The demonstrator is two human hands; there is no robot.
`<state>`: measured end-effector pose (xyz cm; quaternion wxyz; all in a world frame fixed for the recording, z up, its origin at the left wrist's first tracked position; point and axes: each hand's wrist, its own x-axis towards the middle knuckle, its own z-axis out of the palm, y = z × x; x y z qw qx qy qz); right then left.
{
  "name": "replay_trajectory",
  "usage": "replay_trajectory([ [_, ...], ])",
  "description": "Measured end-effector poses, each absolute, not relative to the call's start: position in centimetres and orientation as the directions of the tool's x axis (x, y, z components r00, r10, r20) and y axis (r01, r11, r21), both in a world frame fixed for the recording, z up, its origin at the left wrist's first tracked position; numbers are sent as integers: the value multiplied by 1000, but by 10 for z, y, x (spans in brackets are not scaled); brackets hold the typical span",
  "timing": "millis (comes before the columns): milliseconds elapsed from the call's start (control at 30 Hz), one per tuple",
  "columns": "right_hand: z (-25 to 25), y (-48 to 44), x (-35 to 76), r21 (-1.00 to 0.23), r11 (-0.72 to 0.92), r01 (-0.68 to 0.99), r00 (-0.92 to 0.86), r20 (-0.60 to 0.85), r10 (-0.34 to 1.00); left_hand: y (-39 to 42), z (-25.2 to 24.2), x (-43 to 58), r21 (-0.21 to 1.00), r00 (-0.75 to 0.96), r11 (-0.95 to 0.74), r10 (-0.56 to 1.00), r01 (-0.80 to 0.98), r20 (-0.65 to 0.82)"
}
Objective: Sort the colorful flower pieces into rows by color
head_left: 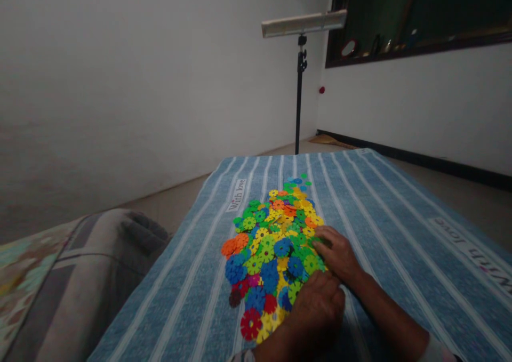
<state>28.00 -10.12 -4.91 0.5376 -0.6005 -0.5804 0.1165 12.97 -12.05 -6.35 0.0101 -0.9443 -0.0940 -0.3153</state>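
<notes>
A heap of flat plastic snowflake discs (272, 244) in red, orange, yellow, green and blue lies on a blue and white striped cloth (380, 212). My right hand (338, 255) rests on the heap's right edge, fingers curled and pinched on a green disc (320, 241). My left hand (316, 311) lies knuckles up at the heap's near right edge, fingers folded under and hidden, touching blue and yellow discs. A red disc (250, 323) sits at the near end of the heap.
A black light stand (299, 95) with a white bar stands beyond the cloth near the room's corner. A grey and patterned cushion or bedding (80, 276) lies to the left. White walls and a dark framed window (420, 15) are at the right.
</notes>
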Motion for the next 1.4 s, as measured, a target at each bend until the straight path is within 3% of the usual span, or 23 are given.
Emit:
replay_trajectory([
  [200, -33, -108, 280, -889, 125, 440, 385, 313, 868, -121, -68, 128, 39, 767, -981, 172, 189, 618],
  [333, -27, -110, 278, -890, 133, 436, 376, 315, 872, -121, -66, 129, 54, 795, -982, 181, 183, 578],
  [867, -27, -112, 282, -871, 137, 472, 89, 202, 975, -120, -69, 131, 37, 785, -988, 144, 153, 602],
  [1000, -25, -112, 282, -811, 194, 551, 9, 239, 971, -119, -69, 131, 3, 816, -987, 132, 158, 563],
  [1200, -21, -113, 276, -598, 253, 760, -98, 279, 955, -120, -70, 132, 9, 811, -987, 139, 162, 568],
  [1400, -14, -116, 271, -560, 213, 801, -106, 218, 970, -122, -63, 130, 28, 807, -986, 151, 165, 571],
])
